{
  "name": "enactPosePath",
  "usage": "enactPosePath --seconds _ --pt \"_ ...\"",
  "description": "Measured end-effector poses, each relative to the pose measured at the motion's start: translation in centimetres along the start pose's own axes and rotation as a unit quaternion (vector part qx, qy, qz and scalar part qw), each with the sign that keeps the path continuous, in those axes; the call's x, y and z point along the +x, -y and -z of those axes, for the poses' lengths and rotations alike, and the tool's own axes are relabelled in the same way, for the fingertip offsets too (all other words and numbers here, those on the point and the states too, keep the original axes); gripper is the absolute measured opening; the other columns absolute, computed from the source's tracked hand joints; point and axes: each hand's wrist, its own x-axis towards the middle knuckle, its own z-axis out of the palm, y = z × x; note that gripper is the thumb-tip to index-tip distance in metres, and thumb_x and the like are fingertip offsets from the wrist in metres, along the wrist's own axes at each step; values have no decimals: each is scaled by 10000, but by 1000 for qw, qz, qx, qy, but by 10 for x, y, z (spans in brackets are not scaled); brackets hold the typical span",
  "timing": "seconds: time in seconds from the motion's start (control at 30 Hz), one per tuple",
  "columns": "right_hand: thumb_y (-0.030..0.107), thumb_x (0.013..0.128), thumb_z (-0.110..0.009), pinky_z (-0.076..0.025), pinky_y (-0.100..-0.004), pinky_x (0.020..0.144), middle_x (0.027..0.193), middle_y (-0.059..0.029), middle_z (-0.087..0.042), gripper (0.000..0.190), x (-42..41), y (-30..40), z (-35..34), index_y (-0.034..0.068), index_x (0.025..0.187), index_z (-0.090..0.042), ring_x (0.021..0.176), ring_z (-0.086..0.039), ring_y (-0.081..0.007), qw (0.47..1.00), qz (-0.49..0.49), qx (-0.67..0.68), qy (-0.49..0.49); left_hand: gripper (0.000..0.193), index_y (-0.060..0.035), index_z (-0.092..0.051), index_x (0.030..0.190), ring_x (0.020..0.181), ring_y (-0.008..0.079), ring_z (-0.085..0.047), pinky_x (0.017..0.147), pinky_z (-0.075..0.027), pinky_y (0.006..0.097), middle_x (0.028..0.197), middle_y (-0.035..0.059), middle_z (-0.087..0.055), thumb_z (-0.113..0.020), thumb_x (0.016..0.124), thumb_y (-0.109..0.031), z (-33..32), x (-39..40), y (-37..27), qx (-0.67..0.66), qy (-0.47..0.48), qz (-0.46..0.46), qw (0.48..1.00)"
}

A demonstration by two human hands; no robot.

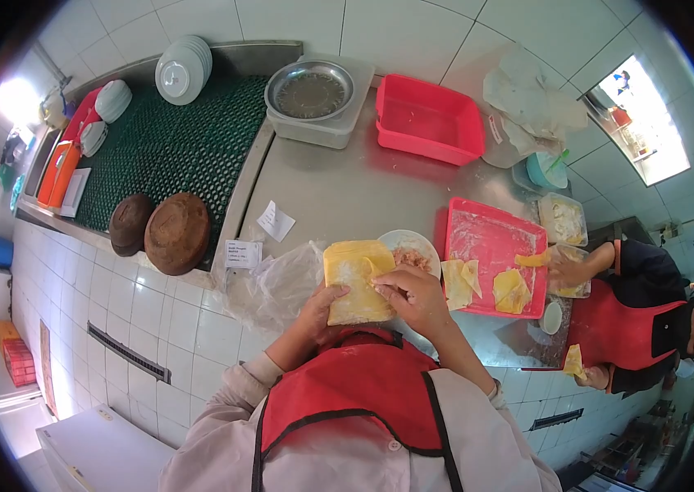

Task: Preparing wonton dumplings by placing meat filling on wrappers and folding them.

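Observation:
A floury stack of square yellow dough wrappers [350,286] rests in my left hand [327,312], thumb on top at its left edge. My right hand [416,298] pinches the lifted edge of the top wrapper at the stack's right side. Behind my right hand, a white plate [397,238] holds pinkish minced filling [413,257], partly hidden by my fingers. To the right, a floured pink tray [488,227] carries a loose wrapper [512,291]. Another wrapper [459,286] lies over its left rim. A crumpled clear plastic bag [276,283] lies left of the stack.
A co-worker in a red apron [611,326] stands at right, one hand [565,269] over the tray's side. Farther back are an empty pink tub [430,117] and a steel bowl [310,90] on a plastic container. Two brown clay bowls [178,234] sit on green matting at left.

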Motion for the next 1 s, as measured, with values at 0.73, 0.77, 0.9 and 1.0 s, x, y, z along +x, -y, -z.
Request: enactPosePath --seconds 0.73,0.77,0.9,1.0 --pt "230 823 -687 -468 -403 619 833 -105 -599 192 0 5 -26 51 852 -625 732 -585 -294 978 -86 -166 -89 544 -59 -366 1375 1143 305 -560 954 -491 449 1273 151 -515 -556 884 -195 7 9 13 9 -34 -22 999" --pt "230 823 -687 -468 -403 619 833 -105 -599 192 3 13 -32 51 852 -625 732 -585 -294 977 -91 -166 -97 517 -60 -367 1379 1149 284 -553 936 -501 431 1286 141 -507 -539 909 -192 18 12 18 12 -44 -24 999" --pt "231 875 -603 -480 -459 668 829 -122 -607 175 13 59 -52 74 951 -602 786 -589 -340 994 -11 -63 88 458 -69 -404 1366 1183 264 -533 945 -497 414 1297 148 -511 -502 952 -239 84 24 37 -93 83 -70 990" --pt "225 917 -551 -487 -447 662 797 -127 -601 185 10 57 -38 69 1013 -580 763 -594 -333 988 131 41 76 437 -76 -445 1348 1213 260 -519 976 -478 421 1310 136 -525 -455 982 -315 83 15 23 46 -2 -209 977"
